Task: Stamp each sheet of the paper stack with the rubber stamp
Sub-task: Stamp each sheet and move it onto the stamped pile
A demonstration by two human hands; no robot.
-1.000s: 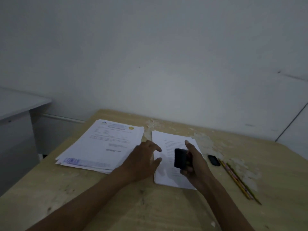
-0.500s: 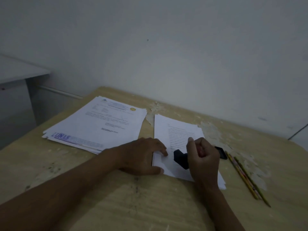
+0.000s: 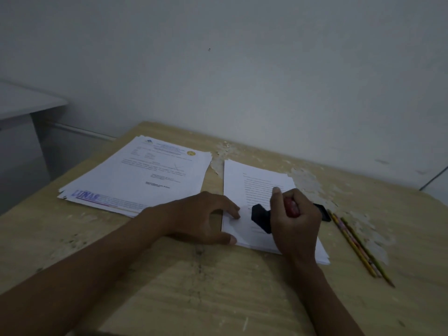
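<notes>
Right hand fisted round rubber stamp, black base down on lower part of top sheet of right-hand paper stack. Left hand lay flat-fingered, pinning stack's left edge against wooden table. Best practice, judged: press straight down, evenly, no rocking, lift cleanly to avoid smear.

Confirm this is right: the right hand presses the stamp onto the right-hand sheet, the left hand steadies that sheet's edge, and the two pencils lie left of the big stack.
One thing is wrong. The pencils lie at the far right of the table, right of the sheet, not left of the stack. The head view shows it. The right hand with the stamp and the left hand are as stated.
</notes>
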